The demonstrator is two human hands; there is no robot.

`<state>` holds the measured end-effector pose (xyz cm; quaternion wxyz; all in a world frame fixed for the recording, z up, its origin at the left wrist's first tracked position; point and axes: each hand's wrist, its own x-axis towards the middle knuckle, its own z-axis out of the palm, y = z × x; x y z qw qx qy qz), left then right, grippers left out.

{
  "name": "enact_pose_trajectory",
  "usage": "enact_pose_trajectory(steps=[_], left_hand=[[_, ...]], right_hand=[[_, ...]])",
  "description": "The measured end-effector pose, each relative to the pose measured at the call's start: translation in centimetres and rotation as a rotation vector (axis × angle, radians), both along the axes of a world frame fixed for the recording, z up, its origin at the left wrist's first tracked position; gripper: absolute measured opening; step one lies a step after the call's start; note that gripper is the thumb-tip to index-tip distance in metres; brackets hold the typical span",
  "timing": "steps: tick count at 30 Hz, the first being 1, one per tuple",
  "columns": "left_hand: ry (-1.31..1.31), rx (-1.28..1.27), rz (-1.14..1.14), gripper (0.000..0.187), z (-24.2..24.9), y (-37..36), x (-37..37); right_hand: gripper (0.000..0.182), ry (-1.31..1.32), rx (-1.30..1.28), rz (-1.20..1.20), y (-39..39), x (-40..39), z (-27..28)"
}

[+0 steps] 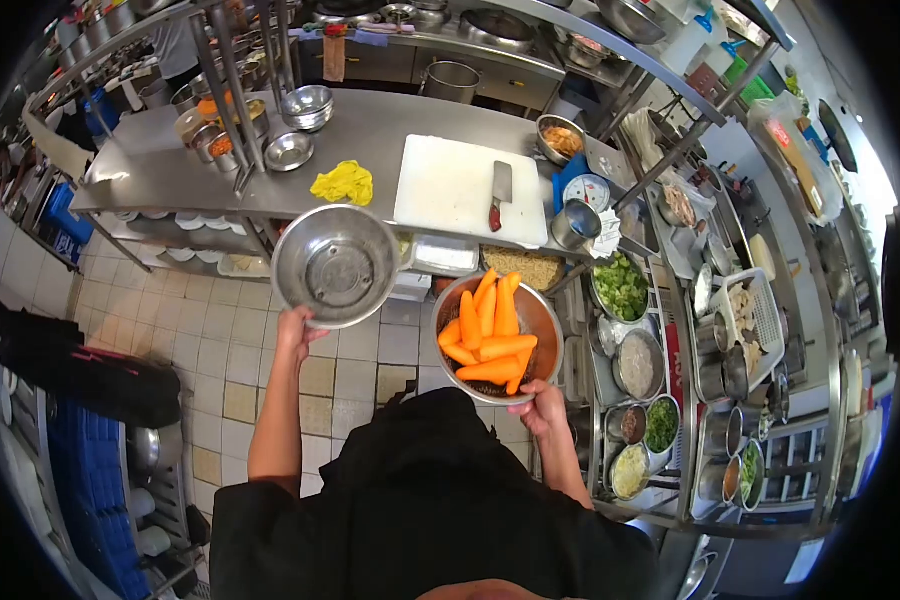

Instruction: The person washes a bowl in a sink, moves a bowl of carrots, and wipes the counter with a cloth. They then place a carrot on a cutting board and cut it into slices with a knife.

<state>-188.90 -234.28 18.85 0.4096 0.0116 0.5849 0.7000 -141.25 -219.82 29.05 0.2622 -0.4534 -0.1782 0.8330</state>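
My left hand (pixel 300 334) grips the near rim of a steel bowl (pixel 336 262) that has nothing in it, held in front of the steel counter. In my right hand (pixel 538 405) is the near rim of a second bowl (pixel 548 335), a perforated-looking metal one. Several peeled carrots (pixel 488 345) are piled in that second bowl. Beyond the bowls a white cutting board (pixel 450 185) lies on the counter, and a cleaver (pixel 501 190) with a red handle rests on its right part. A crumpled yellow cloth (pixel 343 183) lies left of the board.
The steel counter (pixel 200 175) runs across in front of me. A kitchen scale (pixel 587 192) and a steel pot (pixel 575 225) stand right of the board. Farther right, containers hold chopped greens (pixel 618 287) and other ingredients. Stacked bowls (pixel 307 106) sit back left. Tiled floor (pixel 230 340) lies below.
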Motion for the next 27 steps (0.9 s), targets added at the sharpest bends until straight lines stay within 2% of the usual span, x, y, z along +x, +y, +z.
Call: enact_pose_trajectory(steps=[3, 10, 14, 18, 19, 22, 24, 27], left_hand=[[-0.059, 0.023, -0.103, 0.017, 3.6, 7.2, -2.7], [-0.063, 0.04, -0.032, 0.016, 4.5, 20.1, -7.0], [-0.029, 0.021, 0.105, 0.017, 3.9, 27.9, -9.2], [-0.05, 0.03, 0.172, 0.015, 2.1, 34.6, -11.7], [-0.063, 0.037, 0.185, 0.014, 1.8, 35.9, -12.4], [-0.157, 0.014, 0.181, 0.016, 1.0, 38.7, -14.5], [-0.106, 0.024, 0.175, 0.014, 0.7, 40.2, -15.9], [-0.043, -0.006, 0.148, 0.014, 1.3, 42.1, -18.8]], right_hand=[[0.035, -0.034, 0.035, -0.023, 6.0, -3.2, 0.2], [0.034, -0.04, 0.178, 0.02, 25.0, -12.6, -2.2], [0.027, 0.046, 0.12, 0.148, 37.8, -18.4, -5.0], [0.021, -0.118, 0.242, 0.148, 46.2, -25.8, -5.2], [0.02, -0.087, 0.232, 0.167, 48.3, -27.3, -6.2], [0.02, -0.093, 0.2, 0.153, 49.8, -29.6, -6.5], [0.02, -0.109, 0.165, 0.131, 48.7, -31.0, -6.8], [0.02, -0.142, 0.105, 0.166, 45.9, -30.5, -10.2]])
